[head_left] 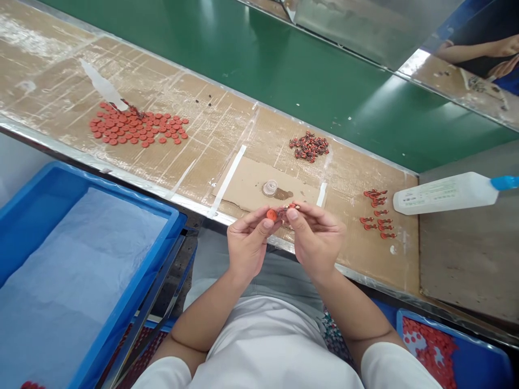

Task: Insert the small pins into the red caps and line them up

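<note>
My left hand point(248, 240) pinches a small round red disc point(271, 214) between thumb and fingertips. Close beside it, my right hand point(318, 240) is closed on a small red-and-dark figure piece point(292, 206), partly hidden by the fingers. Both hands are near the table's front edge, and I cannot tell whether the two pieces touch. Just beyond them, a small clear cup point(270, 187) sits on a cardboard sheet point(247, 181) beside a wet brown patch. Farther back lies a heap of similar dark-and-red pieces point(310, 147).
Many red discs point(138, 129) lie at left beside a white translucent object point(103, 86). Several figures on red bases point(381, 212) stand at right near a blue-capped bottle point(446, 194). A blue tray point(172, 219) flanks the table. Behind runs a green surface point(284, 65); another person's arm point(474, 52) shows beyond.
</note>
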Demonstrator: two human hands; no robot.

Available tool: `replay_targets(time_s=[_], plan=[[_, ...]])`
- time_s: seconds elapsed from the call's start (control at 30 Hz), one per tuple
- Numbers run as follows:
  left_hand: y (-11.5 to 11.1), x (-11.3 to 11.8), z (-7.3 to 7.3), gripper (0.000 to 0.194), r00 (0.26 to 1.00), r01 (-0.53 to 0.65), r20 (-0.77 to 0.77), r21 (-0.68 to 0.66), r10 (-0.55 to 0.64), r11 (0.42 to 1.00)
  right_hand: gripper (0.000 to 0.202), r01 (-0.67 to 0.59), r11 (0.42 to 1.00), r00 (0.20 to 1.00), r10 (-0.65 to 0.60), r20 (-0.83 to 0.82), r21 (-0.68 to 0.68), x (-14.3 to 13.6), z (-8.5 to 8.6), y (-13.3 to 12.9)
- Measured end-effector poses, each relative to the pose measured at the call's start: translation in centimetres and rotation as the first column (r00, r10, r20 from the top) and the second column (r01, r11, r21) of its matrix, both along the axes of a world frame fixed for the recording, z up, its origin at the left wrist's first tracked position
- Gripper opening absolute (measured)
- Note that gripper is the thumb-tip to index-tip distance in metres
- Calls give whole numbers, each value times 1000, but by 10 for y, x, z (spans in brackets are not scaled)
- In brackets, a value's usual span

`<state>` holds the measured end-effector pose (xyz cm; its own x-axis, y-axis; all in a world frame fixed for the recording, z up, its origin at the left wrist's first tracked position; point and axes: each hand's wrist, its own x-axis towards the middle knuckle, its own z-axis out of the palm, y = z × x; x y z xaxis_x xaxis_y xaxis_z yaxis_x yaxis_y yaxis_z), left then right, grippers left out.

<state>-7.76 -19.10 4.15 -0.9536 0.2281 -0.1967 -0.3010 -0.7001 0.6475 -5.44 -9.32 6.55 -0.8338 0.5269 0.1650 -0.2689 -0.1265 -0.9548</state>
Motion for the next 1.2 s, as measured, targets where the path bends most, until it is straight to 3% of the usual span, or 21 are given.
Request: replay_targets(time_s=[0.13,0.37,1.2], plan=[[1,0,0,23,1000,9,18,-6,-9,1000,22,67,987,996,-57,-71,148,3,-2,-2],[1,1,2,19,1000,18,16,34,-19,999,24,84,952,990,-44,-137,294,3,-4,-1],[0,1,-3,22,998,-16,56,-16,17,1000,25,109,913,989,-58,-140,393,3,-9,1]])
